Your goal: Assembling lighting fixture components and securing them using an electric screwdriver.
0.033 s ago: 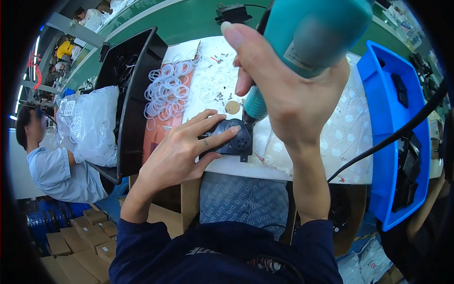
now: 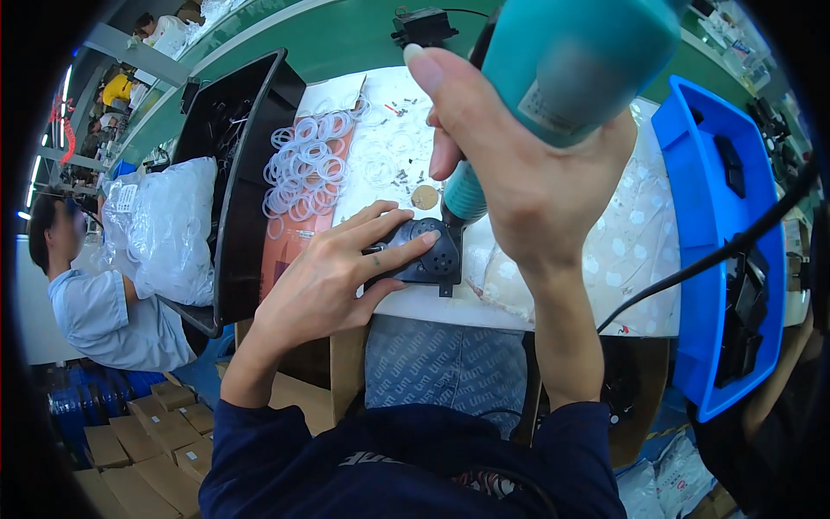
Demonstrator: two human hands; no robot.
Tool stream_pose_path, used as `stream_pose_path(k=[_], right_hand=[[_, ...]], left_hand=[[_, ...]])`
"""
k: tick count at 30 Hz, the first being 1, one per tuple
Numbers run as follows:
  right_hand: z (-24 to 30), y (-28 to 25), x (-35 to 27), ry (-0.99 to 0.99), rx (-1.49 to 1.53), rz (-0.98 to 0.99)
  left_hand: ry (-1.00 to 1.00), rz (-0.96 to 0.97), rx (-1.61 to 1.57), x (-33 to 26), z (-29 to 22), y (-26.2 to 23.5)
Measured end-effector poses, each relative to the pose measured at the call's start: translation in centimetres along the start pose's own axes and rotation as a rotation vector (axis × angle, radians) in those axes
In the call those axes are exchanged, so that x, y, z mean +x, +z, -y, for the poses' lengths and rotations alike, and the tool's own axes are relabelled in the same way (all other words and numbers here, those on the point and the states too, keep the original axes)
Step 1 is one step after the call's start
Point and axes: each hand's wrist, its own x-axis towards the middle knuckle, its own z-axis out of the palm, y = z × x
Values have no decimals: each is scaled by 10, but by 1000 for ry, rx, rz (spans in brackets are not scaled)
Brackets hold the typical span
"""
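My right hand (image 2: 527, 164) grips a teal electric screwdriver (image 2: 562, 78), held upright with its tip down on a small black plastic part (image 2: 428, 255). That part lies near the front edge of the white table (image 2: 622, 259). My left hand (image 2: 333, 277) lies flat over the part's left side and pins it down, fingers spread across it. A black cable (image 2: 692, 259) runs from the tool off to the right.
A pile of clear plastic rings (image 2: 303, 169) lies left of the part, with small screws (image 2: 402, 173) and a round brass disc (image 2: 424, 197) behind it. A black tray (image 2: 242, 173) stands at left, a blue bin (image 2: 718, 225) with black parts at right. Another person (image 2: 95, 294) sits far left beside a plastic bag.
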Motion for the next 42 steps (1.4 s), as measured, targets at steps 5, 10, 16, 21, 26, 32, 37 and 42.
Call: stream_pose_path(k=[5, 10, 16, 21, 26, 32, 37, 42], right_hand=[[-10, 3, 2, -2, -28, 32], [0, 11, 5, 273, 86, 43], [0, -43, 1, 209, 355, 24], [57, -97, -16, -21, 533, -105], [59, -115, -39, 16, 324, -188], [42, -106, -54, 88, 150, -233], [43, -111, -66, 130, 134, -217], [37, -107, -62, 148, 144, -184]], left_hand=[[-9, 6, -31, 4, 2, -1], [5, -36, -36, -3, 3, 0], [23, -53, 51, -4, 2, 6], [-12, -317, -309, 8, 18, -47], [155, -951, -1128, 104, 69, -144], [146, -1460, -709, 289, 133, -130], [-113, -475, 88, 334, 124, -4], [-225, -169, 140, 333, 116, -36]])
